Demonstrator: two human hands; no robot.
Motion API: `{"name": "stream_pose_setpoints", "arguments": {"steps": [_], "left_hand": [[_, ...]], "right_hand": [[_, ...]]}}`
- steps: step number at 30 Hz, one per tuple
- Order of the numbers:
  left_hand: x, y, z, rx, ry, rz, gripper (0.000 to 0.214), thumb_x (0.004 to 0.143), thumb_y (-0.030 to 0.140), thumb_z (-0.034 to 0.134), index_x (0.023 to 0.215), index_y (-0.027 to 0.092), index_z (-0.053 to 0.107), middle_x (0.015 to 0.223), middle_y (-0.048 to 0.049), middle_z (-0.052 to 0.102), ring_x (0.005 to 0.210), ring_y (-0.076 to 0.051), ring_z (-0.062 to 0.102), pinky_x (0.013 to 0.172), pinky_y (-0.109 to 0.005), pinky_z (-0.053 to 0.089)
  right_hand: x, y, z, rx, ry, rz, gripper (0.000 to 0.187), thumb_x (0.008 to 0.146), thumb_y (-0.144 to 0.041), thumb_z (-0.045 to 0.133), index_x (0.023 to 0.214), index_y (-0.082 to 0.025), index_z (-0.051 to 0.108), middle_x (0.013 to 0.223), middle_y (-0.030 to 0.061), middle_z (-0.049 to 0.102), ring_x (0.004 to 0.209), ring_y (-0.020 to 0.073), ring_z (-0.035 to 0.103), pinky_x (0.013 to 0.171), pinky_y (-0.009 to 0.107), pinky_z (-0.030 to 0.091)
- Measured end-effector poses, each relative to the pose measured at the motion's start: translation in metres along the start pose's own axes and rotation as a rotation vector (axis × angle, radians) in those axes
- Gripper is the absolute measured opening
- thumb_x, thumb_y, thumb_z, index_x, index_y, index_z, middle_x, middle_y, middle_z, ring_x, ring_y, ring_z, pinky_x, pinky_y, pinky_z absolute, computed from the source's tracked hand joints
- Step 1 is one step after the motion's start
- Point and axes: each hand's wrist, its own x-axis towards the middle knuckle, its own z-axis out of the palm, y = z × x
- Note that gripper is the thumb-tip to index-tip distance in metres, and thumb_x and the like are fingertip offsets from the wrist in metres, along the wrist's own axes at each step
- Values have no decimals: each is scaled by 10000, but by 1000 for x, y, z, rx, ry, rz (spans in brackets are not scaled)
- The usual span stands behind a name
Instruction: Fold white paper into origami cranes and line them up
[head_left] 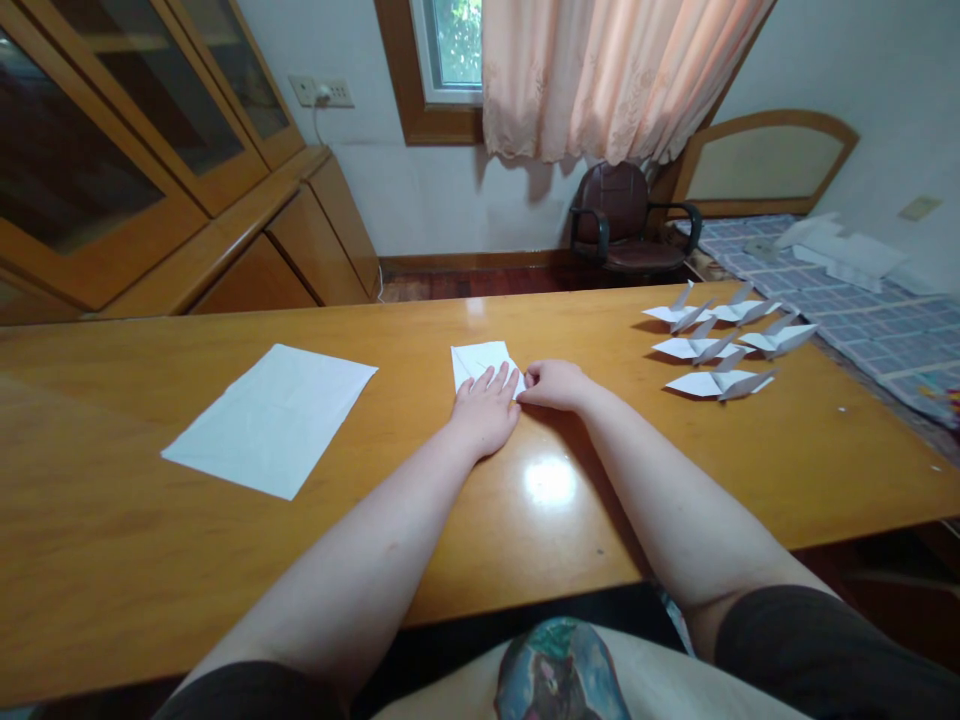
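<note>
Where the wooden counter (pixel 135 560) crossed the middle of the frame, one folded paper (pixel 480 360) lay just above centre, white and partly creased.

Left hand (pixel 486 405): open, palm down, fingers spread on the near edge of the folded paper.

Right hand (pixel 553 385): closed, fingertips pinched at the paper's lower right corner, just beside the left hand.

Flat sheet (pixel 274 415): white, unfolded, left of centre on the counter, well apart from both hands.

Paper figures (pixel 712 345): five, white, winged, grouped at right of centre on the counter.

Chair (pixel 622 225): dark, beyond the counter, below the pink curtain (pixel 607 70).

Cabinet (pixel 112 150): wooden, glass-fronted, upper left of the frame.
</note>
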Motion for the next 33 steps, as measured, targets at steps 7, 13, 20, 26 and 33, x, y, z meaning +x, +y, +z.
{"name": "stream_pose_setpoints", "arguments": {"steps": [7,13,20,26,33], "left_hand": [[-1,2,-1,-20,-3,-23,597,927,391,318,1497,222,268,1582,-52,202,1430,-307,226,1117,-550,207],[-2,2,-3,-13,-18,-30,598,924,396,319,1498,242,257,1584,-45,202,1431,-298,225,1118,-535,206],[-3,3,-1,27,34,-65,632,911,436,341,1493,197,282,1572,-88,239,1387,-339,293,1062,-527,283],[-3,3,-5,-4,48,-33,611,914,431,378,1474,192,323,1562,-89,267,1377,-347,307,1062,-557,282],[9,-14,-9,-289,72,99,316,923,262,407,1125,236,649,1381,-52,549,1312,-218,448,1124,-470,272]], "right_hand": [[0,11,-3,237,-146,-45,176,598,-230,643,722,-214,519,577,-51,558,539,114,485,524,233,330],[-2,19,-10,337,-206,-164,204,559,-118,613,715,-200,511,620,-62,505,586,101,451,555,212,335],[-1,32,-14,365,-253,-269,241,550,-82,533,762,-194,552,694,-52,548,604,96,454,595,214,362],[5,26,-4,304,74,-137,123,687,-214,601,806,-186,586,749,1,631,651,132,536,610,240,398],[21,26,14,107,425,-291,187,824,-256,564,962,-178,664,1028,83,664,968,192,575,873,299,416]]}}
